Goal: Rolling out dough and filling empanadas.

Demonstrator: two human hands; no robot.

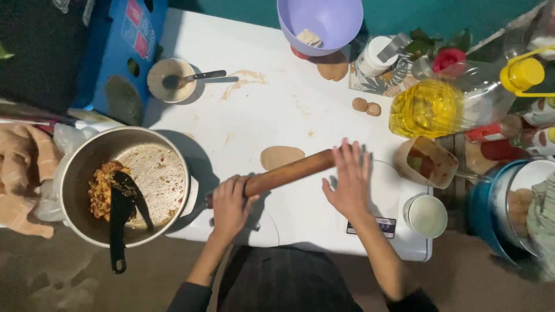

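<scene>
Gripping rolling pin (289,172) w/ left hand (230,203), fingers curled round; right hand (350,182) pressing flat, spread, on other end; dough disc (281,156) just behind, on bench (272,98).

Dark sleeves, bare forearms

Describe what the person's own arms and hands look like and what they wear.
Both forearms are bare. Dark sleeves are pushed up near the elbows at the bottom edge. The left hand and right hand wear no gloves; no rings, watch or bracelets are visible.
</scene>
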